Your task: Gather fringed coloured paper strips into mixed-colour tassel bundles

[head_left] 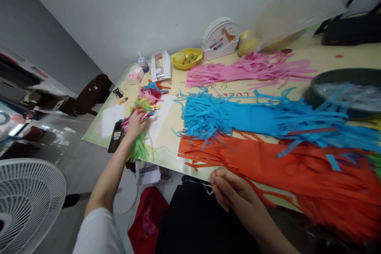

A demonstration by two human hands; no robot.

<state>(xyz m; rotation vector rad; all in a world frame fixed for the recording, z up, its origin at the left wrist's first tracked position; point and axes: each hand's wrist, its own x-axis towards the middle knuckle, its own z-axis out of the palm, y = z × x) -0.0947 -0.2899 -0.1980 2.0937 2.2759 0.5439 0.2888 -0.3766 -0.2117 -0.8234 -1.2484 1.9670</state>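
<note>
My left hand (137,123) reaches to the left part of the table, its fingers closed over a bundle of multicoloured fringed strips (139,147); green ends hang over the table edge. Pink, red and blue strips (151,93) lie just beyond it. Near the front edge, my right hand (233,190) is held in a pinch, and I cannot make out what, if anything, is between the fingertips. Closest to it lies a fringed orange sheet (264,160). A fringed blue sheet (253,117) and a fringed pink sheet (226,72) are spread behind that.
Along the wall stand a yellow fruit dish (178,65), a white giraffe-decorated holder (222,41) and a clear-windowed package (160,66). A dark bowl (315,97) sits at right. A black phone-like object (115,138) lies at left, with a white fan (29,202) on the floor.
</note>
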